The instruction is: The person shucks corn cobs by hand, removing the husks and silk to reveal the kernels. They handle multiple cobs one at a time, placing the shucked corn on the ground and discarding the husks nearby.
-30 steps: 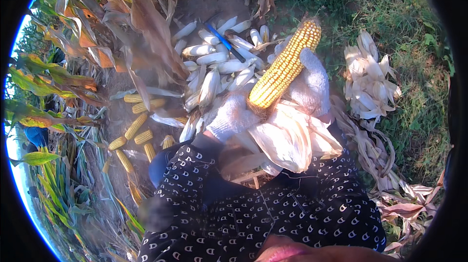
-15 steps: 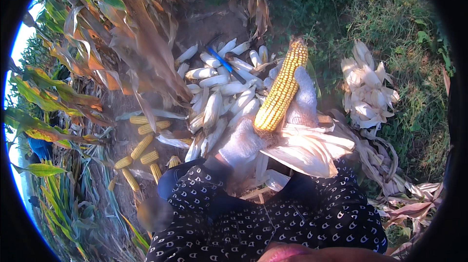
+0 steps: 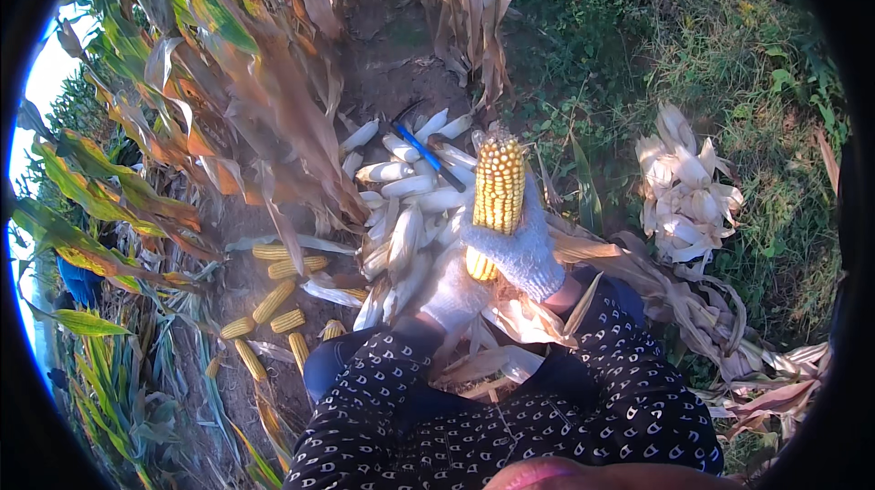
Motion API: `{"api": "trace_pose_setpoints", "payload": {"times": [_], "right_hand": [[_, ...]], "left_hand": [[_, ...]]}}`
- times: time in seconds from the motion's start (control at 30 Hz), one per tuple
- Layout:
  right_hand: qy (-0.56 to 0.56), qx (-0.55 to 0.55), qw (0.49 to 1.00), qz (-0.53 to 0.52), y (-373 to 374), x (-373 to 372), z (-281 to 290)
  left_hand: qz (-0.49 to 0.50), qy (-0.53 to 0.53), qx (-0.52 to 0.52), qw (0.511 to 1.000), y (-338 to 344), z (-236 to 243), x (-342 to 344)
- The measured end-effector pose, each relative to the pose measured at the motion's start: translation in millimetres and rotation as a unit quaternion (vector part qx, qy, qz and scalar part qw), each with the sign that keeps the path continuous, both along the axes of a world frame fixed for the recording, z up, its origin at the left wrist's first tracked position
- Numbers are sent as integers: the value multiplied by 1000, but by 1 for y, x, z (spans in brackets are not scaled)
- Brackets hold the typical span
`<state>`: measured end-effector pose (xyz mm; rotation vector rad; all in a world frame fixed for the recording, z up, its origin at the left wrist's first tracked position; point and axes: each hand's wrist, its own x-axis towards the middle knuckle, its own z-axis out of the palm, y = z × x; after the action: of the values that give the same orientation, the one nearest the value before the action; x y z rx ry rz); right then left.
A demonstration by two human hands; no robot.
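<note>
While your gloved right hand (image 3: 521, 248) clenches the knobbly yellow cob (image 3: 497, 194), your left hand (image 3: 453, 294) grips its papery husk (image 3: 524, 321) below.

Gloved right hand (image 3: 521, 248) gripping yellow corn cob (image 3: 498, 189) — husked cobs (image 3: 273, 308) on soil

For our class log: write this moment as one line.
right hand: grips yellow cob | left hand: at cob base, husks | unhusked pile behind

The corn cob (image 3: 498, 187) is bright yellow and husked down most of its length, standing nearly upright with the tip pointing away. Pale dry husk leaves (image 3: 524, 321) hang off its base, probably still attached.
</note>
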<state>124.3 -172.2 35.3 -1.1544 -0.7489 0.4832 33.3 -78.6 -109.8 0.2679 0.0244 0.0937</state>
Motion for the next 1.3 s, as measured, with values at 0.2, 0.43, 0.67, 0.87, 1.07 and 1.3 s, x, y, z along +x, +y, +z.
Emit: {"api": "trace_pose_setpoints", "payload": {"times": [0.2,0.43,0.67,0.87,1.07,1.3], "right_hand": [[-137,-82,984,-79,0,-14,0],[-321,-116,939,-42,-5,-29,20],[-395,-150,906,13,8,-34,-3],[413,72,905,-75,2,84,-45],[486,15,869,-87,13,90,-91],[307,-29,867,392,52,-17,-54]], "left_hand": [[14,58,102,993,2,-20,3],[-8,109,298,948,7,0,-16],[-69,123,794,591,14,22,-12],[9,72,895,440,1,32,-1],[-13,-134,817,561,-15,63,-13],[-197,-212,792,537,-26,70,-29]]}}
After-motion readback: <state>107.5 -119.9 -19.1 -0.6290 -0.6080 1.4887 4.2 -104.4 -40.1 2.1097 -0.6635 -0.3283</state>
